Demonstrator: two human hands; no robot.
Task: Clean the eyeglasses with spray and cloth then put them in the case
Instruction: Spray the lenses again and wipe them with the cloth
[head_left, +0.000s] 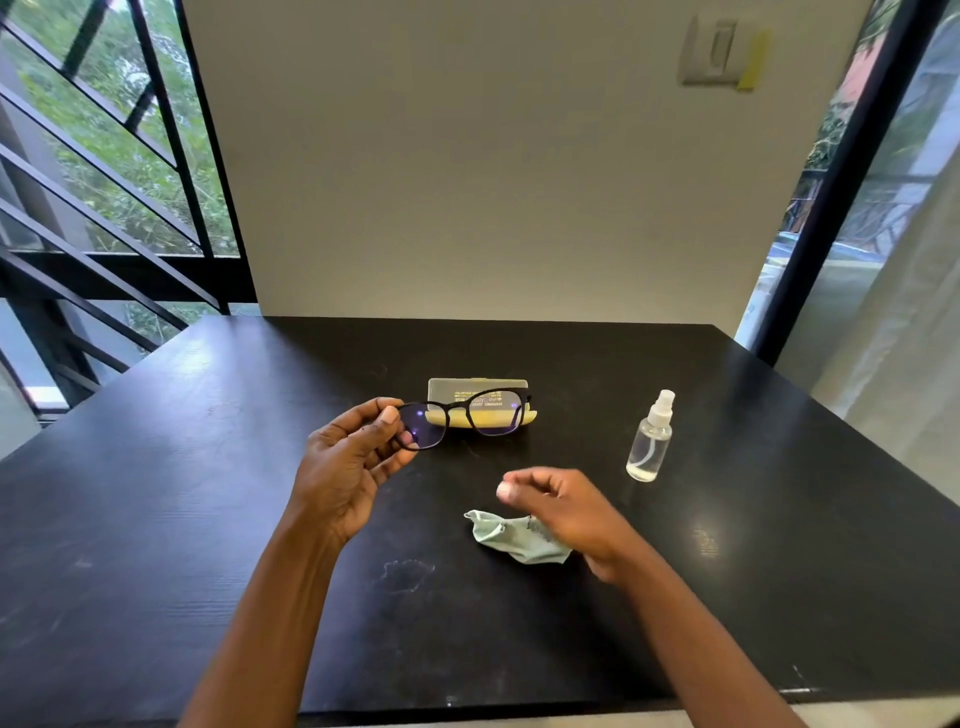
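We find the left hand (358, 457) pinching the black eyeglasses (460, 418) by one rim end, held above the desk (156, 519) before the open case (480, 402). The right hand (558, 512) hovers loosely curled, empty, over the cloth (511, 535). We judge the frame light and fragile; grip rims, not lenses.

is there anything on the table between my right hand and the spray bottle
Nothing visible. The right hand hovers above the green cloth, and only bare black table lies between it and the spray bottle to its far right. The left hand holds the eyeglasses well off that path.
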